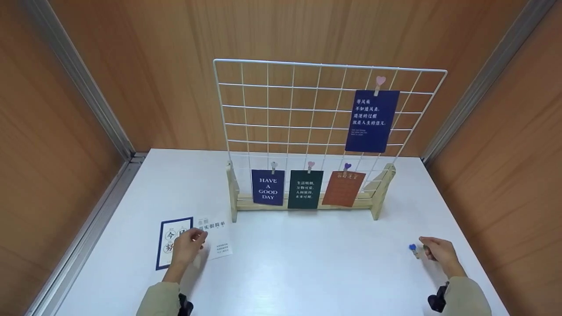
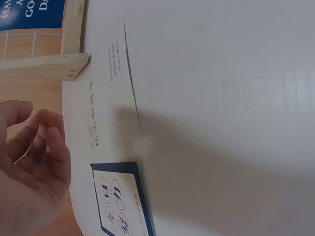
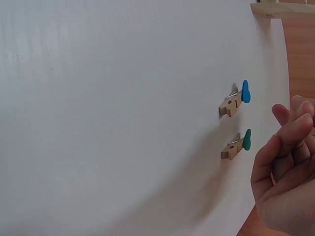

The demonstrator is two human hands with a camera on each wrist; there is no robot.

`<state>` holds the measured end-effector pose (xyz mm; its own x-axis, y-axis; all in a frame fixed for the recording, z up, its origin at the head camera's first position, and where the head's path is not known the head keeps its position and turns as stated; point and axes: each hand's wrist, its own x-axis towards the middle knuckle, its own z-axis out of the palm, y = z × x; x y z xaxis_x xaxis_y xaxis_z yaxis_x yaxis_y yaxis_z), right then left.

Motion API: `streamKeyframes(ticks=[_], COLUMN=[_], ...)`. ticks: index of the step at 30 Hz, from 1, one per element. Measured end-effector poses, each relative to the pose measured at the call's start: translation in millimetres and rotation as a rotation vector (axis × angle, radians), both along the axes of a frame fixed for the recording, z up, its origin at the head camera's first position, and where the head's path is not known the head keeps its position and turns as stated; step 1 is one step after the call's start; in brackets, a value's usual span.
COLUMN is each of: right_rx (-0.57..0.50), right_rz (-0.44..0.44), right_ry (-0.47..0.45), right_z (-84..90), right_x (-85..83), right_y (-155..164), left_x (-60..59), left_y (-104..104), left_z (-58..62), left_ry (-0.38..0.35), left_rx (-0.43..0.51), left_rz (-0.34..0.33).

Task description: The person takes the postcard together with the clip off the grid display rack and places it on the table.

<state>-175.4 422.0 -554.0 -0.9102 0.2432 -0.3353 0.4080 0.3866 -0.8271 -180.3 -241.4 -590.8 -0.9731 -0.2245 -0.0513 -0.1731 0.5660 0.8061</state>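
Left hand (image 1: 188,246) hovers, fingers loosely curled, over 2 paper cards: white printed card (image 2: 106,93), blue-bordered card (image 2: 120,201); both could be lifted together. Right hand (image 3: 288,177), fingers bent and empty, is near 2 small wooden clips: blue-heart clip (image 3: 236,101), green-heart clip (image 3: 237,145); either could be knocked away.

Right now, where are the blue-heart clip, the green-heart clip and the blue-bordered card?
blue-heart clip (image 3: 235,102), right wrist view, wooden body.
green-heart clip (image 3: 235,146), right wrist view, wooden body.
blue-bordered card (image 1: 166,245), head view, left half.

Am sitting in small booth-like craft or display corner, not kitchen or workshop. Wood-panel walls (image 1: 145,66) with metal corner strips (image 1: 79,83) closing in around white table (image 1: 307,263). White wire grid (image 1: 325,109) on wooden stand (image 1: 303,204) showing clipped cards (image 1: 366,120); heart-topped clothespins (image 3: 236,101) lying about.
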Motion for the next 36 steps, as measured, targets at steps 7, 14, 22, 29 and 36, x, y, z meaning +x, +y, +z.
streamKeyframes(ticks=[7,14,22,29,36], right_rx=[-0.047,-0.094,-0.106,-0.075,-0.038], right_rz=[0.023,0.082,0.123,0.116,0.122], right_ry=[0.091,0.156,0.163,0.191,0.205], right_z=[13.2,-3.2,7.6,45.5,67.3], right_x=[-5.1,-20.7,-21.3,-12.6,-11.7], right_y=[-3.5,12.5,4.7,-23.5,-45.2], left_x=[8.4,1.2,0.0,-1.8,-3.7], left_y=[29.2,43.6,57.9,65.7,71.4], left_z=[59.3,72.2,83.1,92.2,96.6], left_ry=[0.047,0.099,0.192,0.184,0.229], left_rx=[0.032,0.071,0.061,0.093,0.1], left_rz=[-0.045,-0.084,-0.149,-0.179,-0.208])
